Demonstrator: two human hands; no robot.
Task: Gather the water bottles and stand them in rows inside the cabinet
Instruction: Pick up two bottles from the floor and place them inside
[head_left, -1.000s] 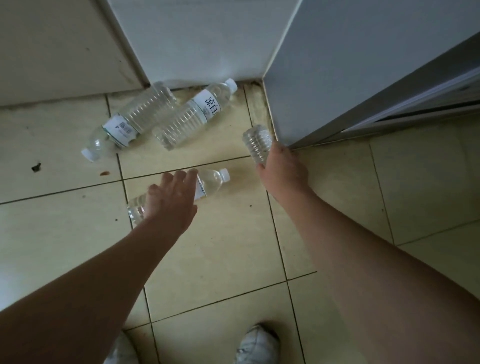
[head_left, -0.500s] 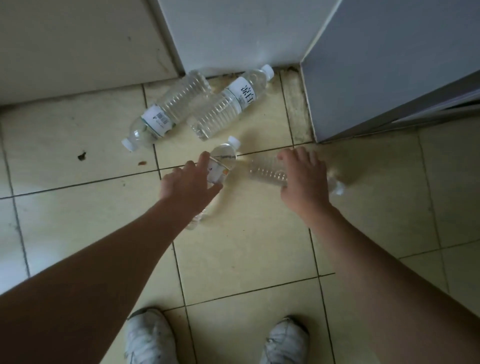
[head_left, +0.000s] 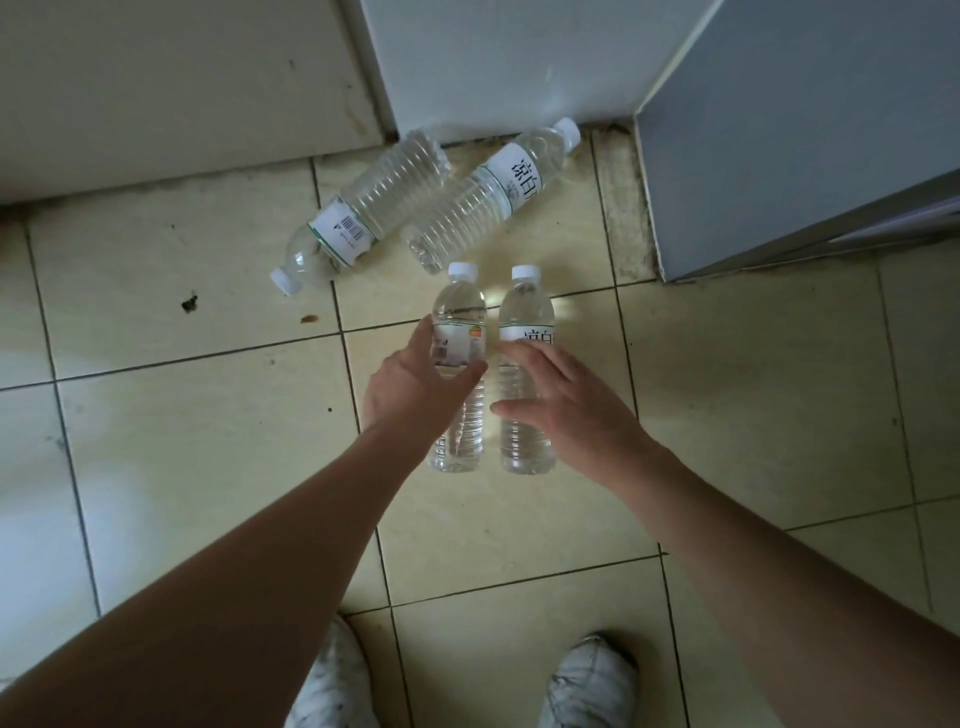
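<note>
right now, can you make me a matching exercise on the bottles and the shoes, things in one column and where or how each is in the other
Things
1. barcode-label bottle
2. bottle in left hand
3. bottle under right hand
4. white shoes

States
A. bottom edge of view
B. lying on the floor, cap toward lower left
C. right of the near pair, fingers spread over it
D. left of the near pair, thumb and fingers round its label

Pairs: 1-B, 2-D, 3-C, 4-A

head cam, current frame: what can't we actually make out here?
- Cabinet: cut off by the top and right edges; its inside is not shown in the head view.
- Left small bottle: its middle is covered by the left hand.
- Right small bottle: the right hand covers its right side; contact there is unclear.
- Label print on the two lying bottles: too small to read fully.
</note>
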